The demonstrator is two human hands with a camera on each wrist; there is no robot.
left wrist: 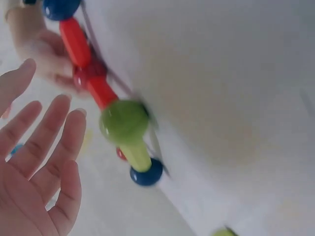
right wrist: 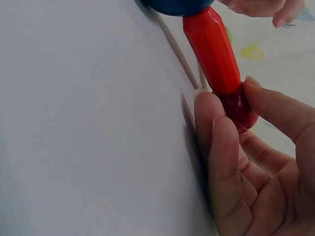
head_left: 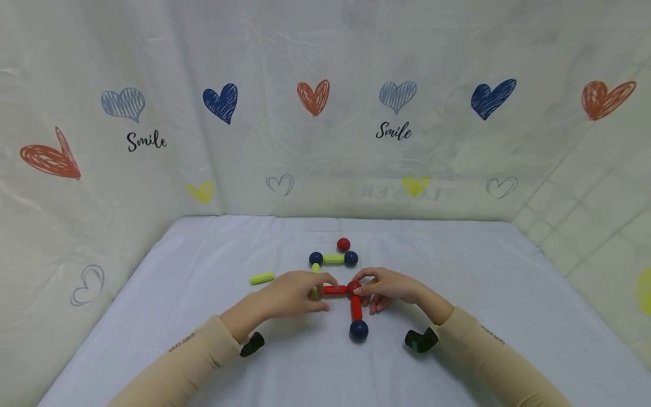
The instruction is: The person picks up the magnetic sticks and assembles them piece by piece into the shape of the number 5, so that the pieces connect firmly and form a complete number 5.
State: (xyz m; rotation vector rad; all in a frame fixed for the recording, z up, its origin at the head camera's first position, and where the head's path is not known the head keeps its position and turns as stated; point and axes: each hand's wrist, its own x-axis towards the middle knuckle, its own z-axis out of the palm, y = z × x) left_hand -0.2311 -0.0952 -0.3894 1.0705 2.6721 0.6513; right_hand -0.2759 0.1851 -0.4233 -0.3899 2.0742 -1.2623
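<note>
Red and yellow-green rods join several balls into a bent chain on the table. My right hand (head_left: pixel 391 287) pinches the red ball (head_left: pixel 354 288) between thumb and fingers. From that ball, one red rod (head_left: pixel 356 308) runs toward me to a blue ball (head_left: pixel 359 331). A second red rod (head_left: pixel 334 290) goes left to a green ball (left wrist: pixel 124 121), which my left hand mostly hides in the head view. My left hand (head_left: pixel 295 293) hovers beside this green ball, and the left wrist view shows its fingers extended and apart from the chain.
Farther back, a yellow-green rod (head_left: pixel 333 259) links two blue balls, the left one (head_left: pixel 316 258) and the right one (head_left: pixel 351 258). Behind them lies a loose red ball (head_left: pixel 343 245). Left of the chain is a loose yellow-green rod (head_left: pixel 261 278). A white cloth (head_left: pixel 458 254) covers the table.
</note>
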